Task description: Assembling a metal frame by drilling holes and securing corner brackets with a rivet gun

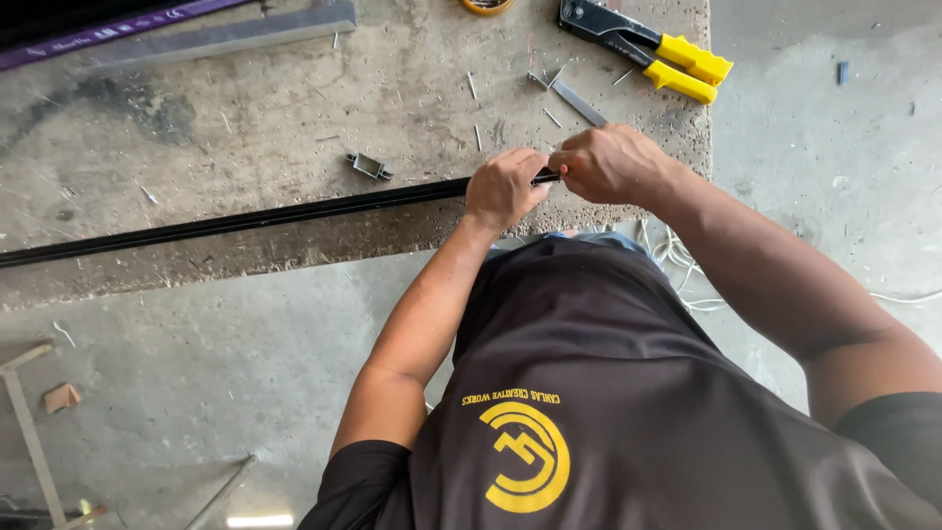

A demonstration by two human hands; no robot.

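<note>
Head view | long thin black bar (255, 218) on bench | left hand (502, 188), right hand (610, 163) fingers pinching its end

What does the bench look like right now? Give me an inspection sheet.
Surface: rough concrete bench top, stained and gritty.
Job's things: long black bar lying along the bench's near edge; both hands at its right end.
Clutter: yellow-handled riveter, small metal clip, flat metal strip, scattered pins, grey metal length at the far edge.
Grippers: left hand closed around the bar; right hand pinching at the bar's tip, what it pinches is hidden.
Cables: pale wires on the floor.
Surroundings: concrete floor, wood scraps lower left.
</note>
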